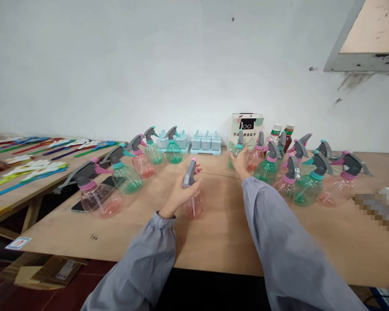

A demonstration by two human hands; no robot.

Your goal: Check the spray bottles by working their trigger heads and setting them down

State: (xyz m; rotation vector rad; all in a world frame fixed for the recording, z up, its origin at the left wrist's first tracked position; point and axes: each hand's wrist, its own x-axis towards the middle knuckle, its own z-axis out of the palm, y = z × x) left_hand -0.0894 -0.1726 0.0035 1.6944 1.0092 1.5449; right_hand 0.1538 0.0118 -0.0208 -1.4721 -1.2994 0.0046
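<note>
My left hand (181, 192) is closed around the neck of a clear pink spray bottle (194, 206), which stands upright at mid-table with its grey trigger head up. Farther back and to the right, my right hand (240, 161) grips a green spray bottle (236, 151), partly covered by the fingers. Close beside that hand are a pink spray bottle (254, 159) and a green spray bottle (266, 172), part of a right-hand cluster. On the left, several more bottles form a slanting row, among them a pink one (103, 201) and a green one (127, 178).
Light-blue ice-pop moulds (205, 144) sit along the wall, with a printed paper bag (246, 129) to their right. Two capped bottles (288, 136) stand behind the right cluster. A dark phone (79, 206) lies under the left row. Colourful sticks (39, 172) cover the neighbouring table.
</note>
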